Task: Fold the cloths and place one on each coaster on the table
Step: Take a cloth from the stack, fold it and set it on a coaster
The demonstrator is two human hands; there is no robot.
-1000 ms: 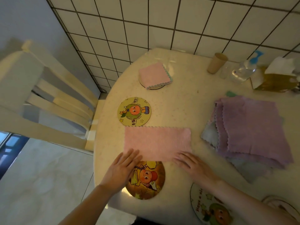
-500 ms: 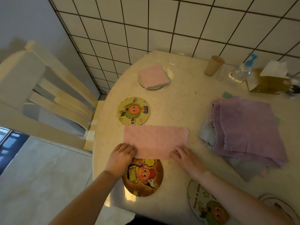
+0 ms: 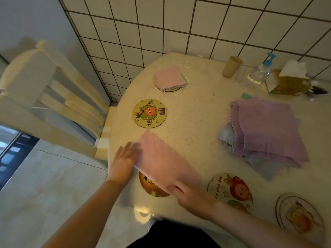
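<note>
Head view: a person stands at a round table, looking down on both hands.
Table (image 3: 202, 108): cream top, pushed against a white tiled wall (image 3: 179, 24).
Chair (image 3: 44, 97): cream wood, standing at the left of the table.
Cloth pile (image 3: 266, 129): purple cloths on top, pale blue ones under them, on the right half of the table.
Pink cloth (image 3: 161, 156): folded to a long strip, lying slanted near the front edge — its near end covers part of a coaster (image 3: 152, 188) below it.
Left hand (image 3: 125, 160): fingers straight, touching the left edge of the pink cloth; blurred.
Right hand (image 3: 193, 194): on the near right corner of the pink cloth; whether it pinches or only presses, I cannot tell.
Covered coaster (image 3: 172, 89): at the back, a folded pink cloth (image 3: 169, 77) already on it.
Bare coasters: one with a green figure (image 3: 149, 113) beyond the strip, one with a red figure (image 3: 231, 190) beside the right hand, one (image 3: 299, 213) at the front right.
Small things at the back right: tissue box (image 3: 290, 83), pump bottle (image 3: 259, 72), paper cup (image 3: 232, 66) — all near the wall.
</note>
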